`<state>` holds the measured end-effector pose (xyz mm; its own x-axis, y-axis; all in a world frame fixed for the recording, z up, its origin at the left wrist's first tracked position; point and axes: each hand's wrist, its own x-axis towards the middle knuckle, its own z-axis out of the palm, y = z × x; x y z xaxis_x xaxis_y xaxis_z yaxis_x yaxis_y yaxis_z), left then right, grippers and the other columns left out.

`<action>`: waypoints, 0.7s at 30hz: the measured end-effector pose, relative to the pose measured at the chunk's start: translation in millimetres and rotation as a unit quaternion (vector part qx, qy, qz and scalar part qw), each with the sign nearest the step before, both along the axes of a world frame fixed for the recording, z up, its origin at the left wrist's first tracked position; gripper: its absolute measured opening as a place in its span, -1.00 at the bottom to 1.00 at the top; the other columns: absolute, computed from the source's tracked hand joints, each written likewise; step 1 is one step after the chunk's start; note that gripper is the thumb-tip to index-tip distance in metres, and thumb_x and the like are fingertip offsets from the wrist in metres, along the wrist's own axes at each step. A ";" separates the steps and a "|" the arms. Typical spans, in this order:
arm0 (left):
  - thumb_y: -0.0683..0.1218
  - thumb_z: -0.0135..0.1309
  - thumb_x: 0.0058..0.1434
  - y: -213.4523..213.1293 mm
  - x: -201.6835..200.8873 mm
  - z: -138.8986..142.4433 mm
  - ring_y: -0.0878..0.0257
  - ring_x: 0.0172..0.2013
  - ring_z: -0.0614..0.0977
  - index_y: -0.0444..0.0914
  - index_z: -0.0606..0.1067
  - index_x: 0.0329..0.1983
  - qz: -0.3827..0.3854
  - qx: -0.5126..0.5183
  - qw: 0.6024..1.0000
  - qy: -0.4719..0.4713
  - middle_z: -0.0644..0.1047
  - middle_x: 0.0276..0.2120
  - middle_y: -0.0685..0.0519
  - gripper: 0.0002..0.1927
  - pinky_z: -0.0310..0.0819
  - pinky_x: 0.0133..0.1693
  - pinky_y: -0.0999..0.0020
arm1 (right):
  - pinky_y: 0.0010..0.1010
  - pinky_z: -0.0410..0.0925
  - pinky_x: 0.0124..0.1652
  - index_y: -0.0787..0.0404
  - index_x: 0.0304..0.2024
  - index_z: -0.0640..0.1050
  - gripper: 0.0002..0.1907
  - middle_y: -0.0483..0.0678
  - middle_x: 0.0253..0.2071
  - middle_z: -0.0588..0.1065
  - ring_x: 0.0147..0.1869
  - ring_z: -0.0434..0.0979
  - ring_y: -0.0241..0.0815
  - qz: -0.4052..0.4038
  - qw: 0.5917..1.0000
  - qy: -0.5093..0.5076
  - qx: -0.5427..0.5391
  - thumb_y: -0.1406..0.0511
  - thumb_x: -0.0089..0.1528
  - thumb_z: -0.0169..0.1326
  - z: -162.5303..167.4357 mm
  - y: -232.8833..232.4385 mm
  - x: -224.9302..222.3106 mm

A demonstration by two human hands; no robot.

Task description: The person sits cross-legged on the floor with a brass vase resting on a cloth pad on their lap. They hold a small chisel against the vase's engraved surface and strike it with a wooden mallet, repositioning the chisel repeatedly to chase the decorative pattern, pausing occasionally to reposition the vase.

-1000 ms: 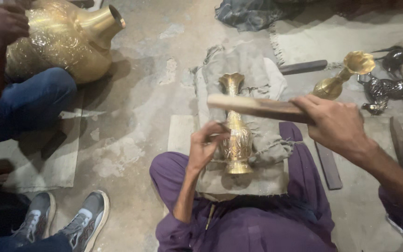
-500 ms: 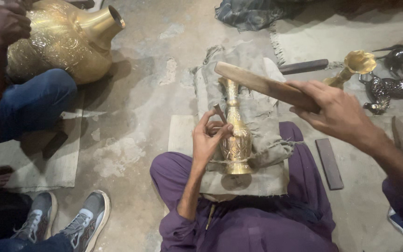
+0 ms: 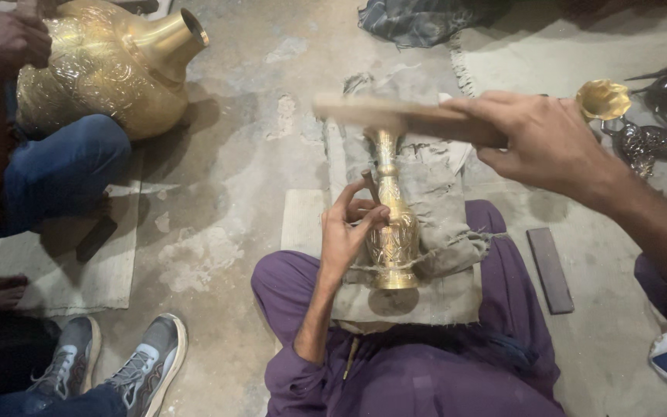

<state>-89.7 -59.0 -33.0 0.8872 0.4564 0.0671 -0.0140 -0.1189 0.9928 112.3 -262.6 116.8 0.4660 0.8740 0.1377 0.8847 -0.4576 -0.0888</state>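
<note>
Swung back level since half a second ago, the wooden mallet (image 3: 395,116) blurs above the brass vase (image 3: 390,232), fully gripped by the right hand (image 3: 538,143). Head view: the left hand (image 3: 347,232) pinches a small chisel (image 3: 370,188) against the vase lying on a grey cloth pad (image 3: 441,232) over the lap. Brass looks rigid, smooth, fairly weighty; best steadied at its belly.

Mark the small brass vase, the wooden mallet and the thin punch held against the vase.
small brass vase (image 3: 392,239), head view, on its engraved belly.
wooden mallet (image 3: 380,114), head view, on the blurred shaft left of the right hand.
thin punch (image 3: 370,185), head view, on its upper end above the left fingers.
</note>
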 end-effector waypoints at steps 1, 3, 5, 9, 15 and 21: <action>-0.15 0.26 0.24 -0.8 -0.2 0.8 0.24 -0.32 0.76 -0.36 0.41 0.29 0.001 0.006 1.000 -0.004 0.71 -0.31 -0.10 -0.44 0.68 -0.32 0.39 | -0.26 0.51 -0.26 -0.10 0.38 0.44 -0.24 -0.10 -0.01 0.60 -0.23 0.64 -0.13 0.015 1.000 -0.002 0.021 0.26 0.08 0.21 2.4 1.8 0.7; -0.15 0.27 0.23 -2.8 -0.1 2.0 0.24 -0.28 0.77 -0.35 0.41 0.28 0.005 0.019 1.000 -0.011 0.70 -0.29 -0.10 -0.45 0.71 -0.31 0.37 | -0.29 0.49 -0.28 -0.16 0.37 0.44 -0.28 -0.16 -0.06 0.60 -0.23 0.64 -0.18 0.025 0.999 -0.031 -0.028 0.31 0.13 0.16 7.4 5.0 1.0; -0.15 0.25 0.23 -4.2 -2.4 3.5 0.23 -0.30 0.77 -0.33 0.41 0.29 0.005 0.016 1.000 -0.011 0.71 -0.28 -0.10 -0.44 0.70 -0.30 0.37 | -0.38 0.49 -0.34 -0.37 0.35 0.43 -0.35 -0.35 -0.14 0.63 -0.25 0.64 -0.31 0.007 0.983 -0.083 -0.166 0.38 0.26 0.05 12.0 7.0 -0.3; -0.16 0.27 0.23 -6.3 -2.9 6.3 0.22 -0.29 0.78 -0.32 0.43 0.26 0.021 0.026 0.999 -0.002 0.71 -0.27 -0.11 -0.48 0.71 -0.29 0.37 | -0.38 0.43 -0.48 -0.23 0.38 0.43 -0.30 -0.21 -0.05 0.60 -0.33 0.58 -0.23 -0.009 0.997 -0.019 -0.072 0.38 0.19 0.06 14.1 12.1 -6.9; -0.18 0.26 0.23 -8.8 -3.3 9.6 0.22 -0.29 0.78 -0.33 0.45 0.23 0.025 0.015 0.999 -0.021 0.71 -0.30 -0.13 -0.50 0.69 -0.29 0.37 | -0.42 0.41 -0.46 -0.21 0.31 0.47 -0.43 -0.24 -0.11 0.62 -0.34 0.57 -0.32 0.027 0.994 -0.066 -0.080 0.34 0.24 0.01 9.6 18.2 -8.4; -0.19 0.27 0.22 -8.4 -2.7 13.2 0.23 -0.29 0.78 -0.33 0.46 0.19 0.028 0.013 1.000 -0.005 0.71 -0.28 -0.11 -0.53 0.70 -0.29 0.37 | -0.44 0.46 -0.49 -0.23 0.32 0.46 -0.36 -0.27 -0.05 0.61 -0.37 0.60 -0.31 -0.005 0.985 -0.036 -0.168 0.48 0.27 -0.07 7.0 24.0 -8.6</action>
<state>-92.4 -67.4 -19.8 0.8600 0.5027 0.0882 -0.0162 -0.1459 0.9892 103.7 -238.5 123.8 0.4743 0.8713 -0.1259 0.8785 -0.4592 0.1315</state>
